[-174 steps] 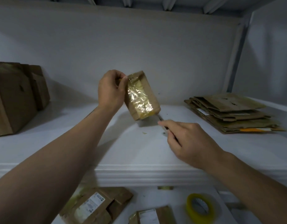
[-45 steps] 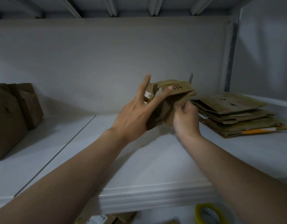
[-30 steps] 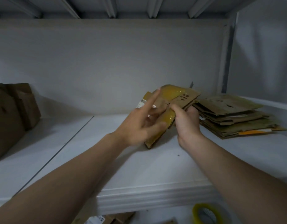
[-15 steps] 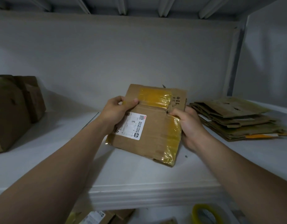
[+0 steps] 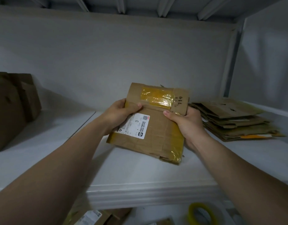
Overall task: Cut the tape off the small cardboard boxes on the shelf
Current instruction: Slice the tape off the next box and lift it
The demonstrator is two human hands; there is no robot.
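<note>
Two hands, one box, that's the whole moment. At the bottom of the frame sit a yellow roll of tape point(image 5: 200, 213) (lower right) and a labelled brown carton point(image 5: 94, 216) (lower left), both below the front lip of the white shelf point(image 5: 140, 189).

Centre frame, the flattened brown cardboard box point(image 5: 156, 135) is held tilted just above the shelf. The left hand point(image 5: 119, 114) grips its left edge and the right hand point(image 5: 187, 122) its right edge. Both have the thumb on the front face and the fingers tucked behind. A white shipping label point(image 5: 135, 127) faces the camera, and there are glossy yellow tape strips point(image 5: 158, 98) along the top and down the right side.

Further back on the right is a pile of flattened brown cardboard point(image 5: 234, 120). Far left are bulky brown cardboard boxes point(image 5: 12, 108), probably next in line.

My guess is this one's basically opened out and is getting a look-over. Next it either goes on the pile at right, or one hand has to let go and get a blade on that tape. I can't make out a cutter for sure.
</note>
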